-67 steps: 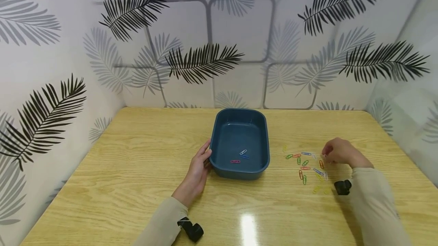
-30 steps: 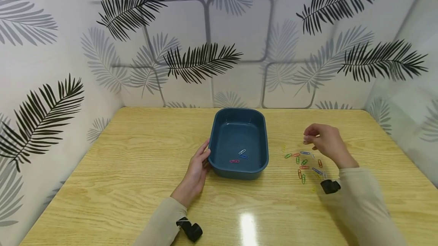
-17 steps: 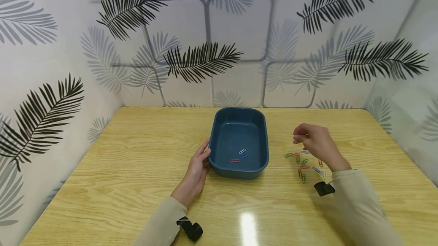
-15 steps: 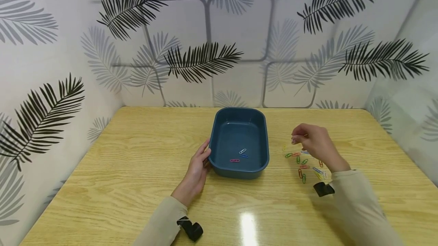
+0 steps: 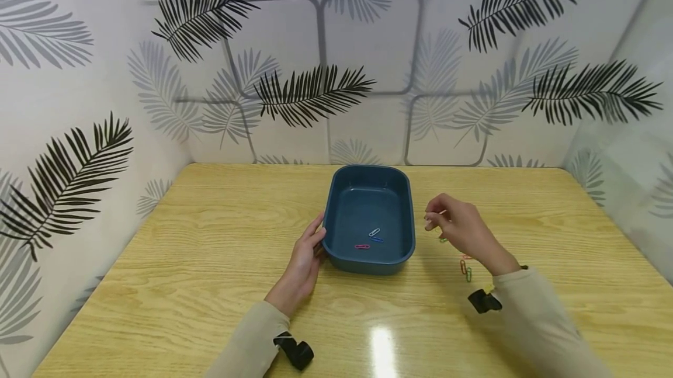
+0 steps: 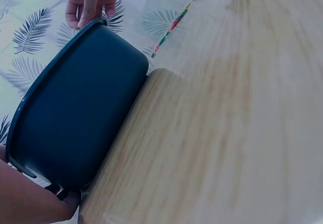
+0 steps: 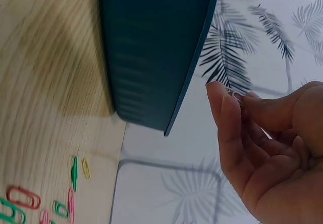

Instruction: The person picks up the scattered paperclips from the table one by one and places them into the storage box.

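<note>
A dark blue plastic tub (image 5: 368,205) stands on the table. My left hand (image 5: 301,266) grips its near left side, the thumb at the rim; in the left wrist view some of its fingers are hidden. Inside lie a white paper clip (image 5: 374,232), a blue paper clip (image 5: 377,240) and a pink paper clip (image 5: 362,246). To the right of the tub, above the table, my right hand (image 5: 456,227) pinches a small whitish paper clip (image 7: 234,94) between thumb and fingertips, apart from the rim.
Loose coloured paper clips lie on the wooden table (image 5: 226,220) under the right forearm, among them a red clip (image 5: 462,267) and a green clip (image 5: 469,274). Many are covered by the arm. A leaf-patterned wall (image 5: 368,127) stands behind the table.
My right hand has lifted from the scattered clips and moved left toward the tub, pinching a clip. My left hand and the tub have stayed in place.
</note>
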